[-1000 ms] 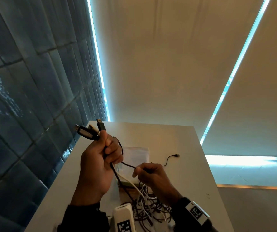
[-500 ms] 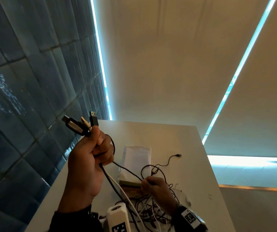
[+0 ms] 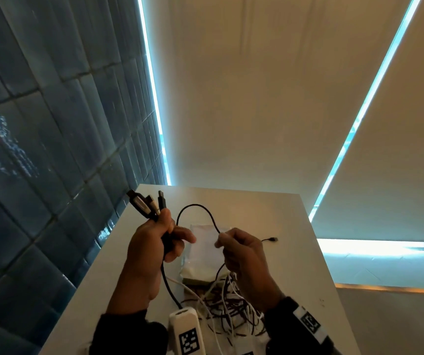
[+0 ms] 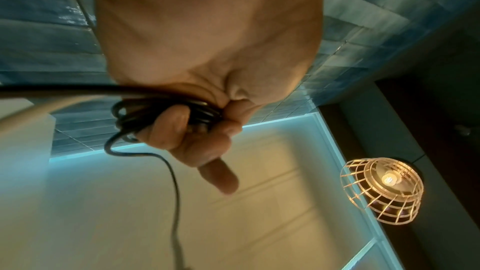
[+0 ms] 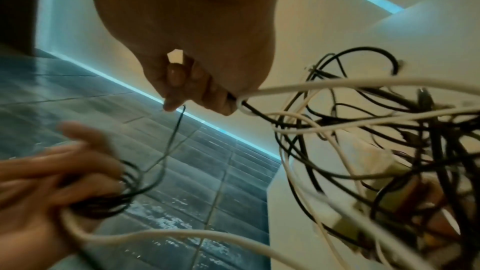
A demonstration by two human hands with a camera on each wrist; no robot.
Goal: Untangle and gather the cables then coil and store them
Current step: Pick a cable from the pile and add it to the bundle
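My left hand (image 3: 154, 242) is raised over the white table (image 3: 287, 262) and grips a bundle of black cables (image 4: 166, 108), with several plug ends (image 3: 145, 204) sticking up out of the fist. A thin black cable (image 3: 195, 208) arches from that fist to my right hand (image 3: 241, 249), which pinches it between thumb and fingertips (image 5: 174, 98). Below both hands a tangle of black and white cables (image 3: 226, 311) lies on the table. One black cable end (image 3: 272, 239) lies loose beyond my right hand.
A white packet (image 3: 205, 252) lies on the table under the hands. A blue tiled wall (image 3: 39, 149) runs along the left table edge. The table's right edge drops off to the floor. A wire-cage lamp (image 4: 381, 190) shows in the left wrist view.
My right hand rose from the tangle to the height of the left hand, drawing the thin black cable up into an arch. My left hand dropped slightly and moved right.
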